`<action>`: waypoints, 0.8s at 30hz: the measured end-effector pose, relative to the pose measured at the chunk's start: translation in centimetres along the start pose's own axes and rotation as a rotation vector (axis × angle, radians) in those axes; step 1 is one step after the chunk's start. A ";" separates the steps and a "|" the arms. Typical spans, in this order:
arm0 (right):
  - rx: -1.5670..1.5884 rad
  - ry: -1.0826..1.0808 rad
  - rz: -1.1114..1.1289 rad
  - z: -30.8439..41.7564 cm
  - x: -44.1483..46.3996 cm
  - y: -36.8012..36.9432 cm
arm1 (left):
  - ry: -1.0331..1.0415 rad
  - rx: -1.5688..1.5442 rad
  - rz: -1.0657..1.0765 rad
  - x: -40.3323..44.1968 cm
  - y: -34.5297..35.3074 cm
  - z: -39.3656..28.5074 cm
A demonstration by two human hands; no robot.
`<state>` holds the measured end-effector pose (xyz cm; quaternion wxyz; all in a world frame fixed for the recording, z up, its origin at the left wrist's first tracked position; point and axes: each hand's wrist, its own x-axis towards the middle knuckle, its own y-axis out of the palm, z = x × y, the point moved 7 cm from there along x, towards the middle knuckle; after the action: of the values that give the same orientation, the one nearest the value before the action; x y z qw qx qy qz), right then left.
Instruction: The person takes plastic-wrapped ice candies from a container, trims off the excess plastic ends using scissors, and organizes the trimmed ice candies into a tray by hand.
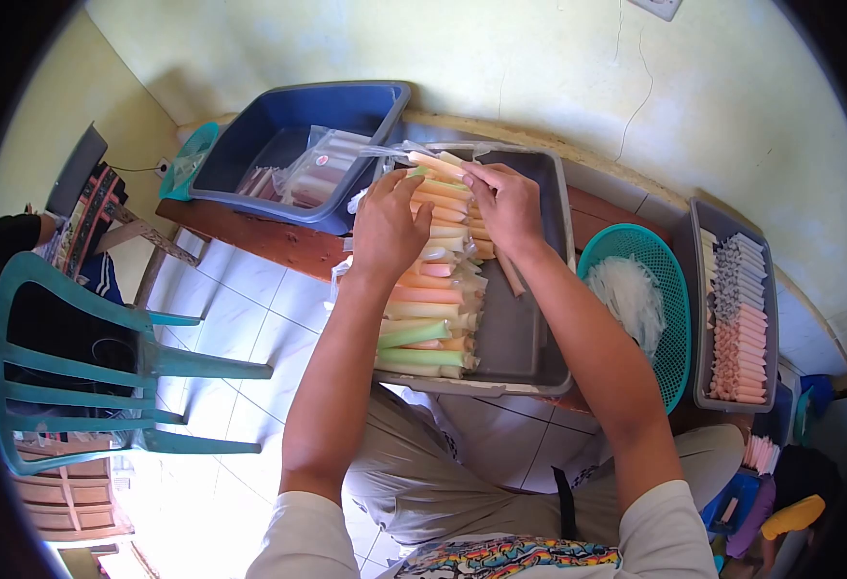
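Observation:
Both my hands are over a dark grey tray (529, 338) with rows of filled plastic ice pop tubes (433, 294) in orange, cream and green. My right hand (510, 205) pinches the right end of a pale orange ice pop (433, 164) at the far side of the pile. My left hand (389, 224) rests over the left ends of the pops, thumb and fingers apart, with its fingertips partly hidden. A brownish ice pop (511, 274) lies slanted apart from the pile, beneath my right wrist.
A blue tub (278, 106) with bagged brownish tubes stands at left. At right are a teal basket (679, 357) of clear plastic sleeves and a grey tray (698, 318) of filled tubes. A green chair (76, 362) is at left; other people are at both edges.

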<state>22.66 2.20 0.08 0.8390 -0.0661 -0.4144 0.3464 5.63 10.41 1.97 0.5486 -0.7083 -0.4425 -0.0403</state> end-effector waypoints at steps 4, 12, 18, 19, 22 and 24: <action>0.033 0.036 -0.007 1.0 -0.6 -1.1 | 0.022 -0.037 -0.090 0.5 -0.9 -0.8; 0.354 0.204 0.048 3.1 -2.4 -1.7 | -0.227 -0.594 -0.196 0.4 -2.0 -1.2; 0.391 0.173 0.144 5.0 -4.4 -3.5 | -0.238 -0.929 -0.104 -0.2 -0.4 -3.1; 0.344 0.192 0.181 5.1 -4.7 -4.0 | -0.254 -0.999 -0.085 -0.5 0.0 -3.5; 0.263 0.194 0.235 5.5 -5.6 -6.2 | -0.301 -1.094 -0.015 -1.5 0.7 -5.0; 0.221 0.177 0.254 5.9 -6.0 -7.8 | -0.312 -1.145 0.065 -2.1 1.3 -6.5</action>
<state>19.88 -8.54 3.08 0.8237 -0.0555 -0.2869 0.4859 8.02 3.89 2.41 0.0085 -0.9023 -0.4037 -0.1510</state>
